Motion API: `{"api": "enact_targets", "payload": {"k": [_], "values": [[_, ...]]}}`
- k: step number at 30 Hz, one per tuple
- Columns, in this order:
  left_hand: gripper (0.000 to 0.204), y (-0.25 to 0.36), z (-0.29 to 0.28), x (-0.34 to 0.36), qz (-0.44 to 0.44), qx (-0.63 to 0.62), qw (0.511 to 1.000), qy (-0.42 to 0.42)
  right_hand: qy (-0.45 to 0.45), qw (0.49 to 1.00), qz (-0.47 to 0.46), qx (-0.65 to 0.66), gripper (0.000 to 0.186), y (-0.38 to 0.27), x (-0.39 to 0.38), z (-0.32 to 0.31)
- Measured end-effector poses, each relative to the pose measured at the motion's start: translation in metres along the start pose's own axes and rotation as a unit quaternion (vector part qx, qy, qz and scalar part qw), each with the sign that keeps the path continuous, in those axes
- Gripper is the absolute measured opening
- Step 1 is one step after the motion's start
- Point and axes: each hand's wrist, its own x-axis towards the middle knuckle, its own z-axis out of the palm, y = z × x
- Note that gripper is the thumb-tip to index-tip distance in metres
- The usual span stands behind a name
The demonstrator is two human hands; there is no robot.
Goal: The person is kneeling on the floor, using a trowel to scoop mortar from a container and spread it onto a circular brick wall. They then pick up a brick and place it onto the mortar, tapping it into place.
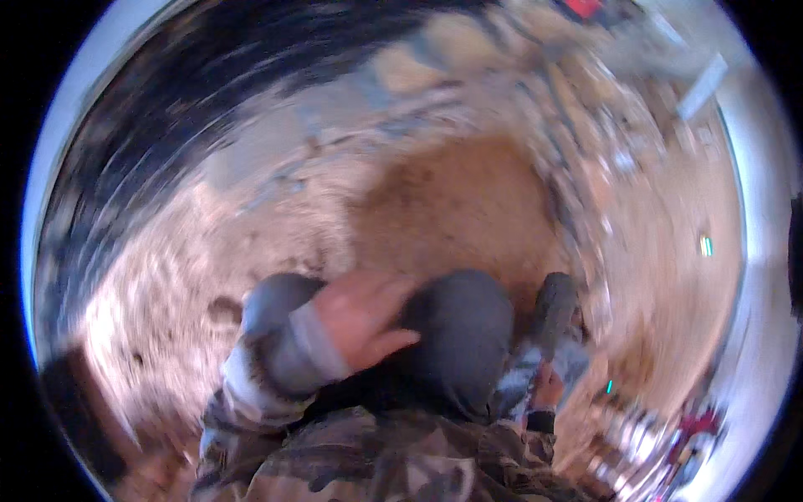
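Observation:
My left hand [361, 320], its fingers apart and blurred, hovers over my lap beside a grey-trousered knee [456, 335]. At lower right my right hand [548, 386] is curled at a pale blue-grey item [510, 393]; what it grips is too blurred to make out. Just beyond it is a dark elongated shape [552, 297], possibly footwear. Brown dirt [452, 192] lies in front of my knees, with a darker patch in the middle.
A curved band of pale blocks or stones [401, 67] runs beyond the dirt, beside a dark area [167, 92]. A white upright piece [701, 88] stands at upper right, a red object [583, 7] at the top. Blurred mixed items [694, 431] lie at lower right.

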Motion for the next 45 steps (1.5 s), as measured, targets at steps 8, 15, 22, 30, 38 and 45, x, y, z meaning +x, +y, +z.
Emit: {"api": "enact_targets", "payload": {"k": [8,15,22,30,38,45], "values": [[0.059,-0.007,0.015,-0.017,-0.039,-0.015,0.999,0.015,-0.175,0.825,-0.472,-0.257,0.050,-0.234,0.107,0.132],[0.059,0.004,0.002,-0.028,-0.045,-0.051,0.995,0.074,-0.368,0.716,-0.542,-0.242,0.027,-0.485,0.070,0.257],[0.060,0.004,-0.011,-0.042,-0.051,-0.073,0.992,0.086,-0.126,0.514,-0.766,-0.365,0.038,-0.583,0.030,0.313],[0.060,-0.017,-0.010,-0.043,-0.031,-0.084,0.993,0.073,-0.154,0.621,-0.731,-0.237,0.027,-0.507,-0.022,0.249],[0.059,-0.022,-0.007,-0.034,-0.011,-0.080,0.996,0.043,-0.484,0.807,-0.318,-0.115,0.028,-0.442,-0.085,0.287],[0.059,-0.022,-0.020,-0.048,-0.006,-0.097,0.994,0.051,-0.437,0.881,-0.176,0.032,0.034,-0.429,-0.049,0.293]]}}
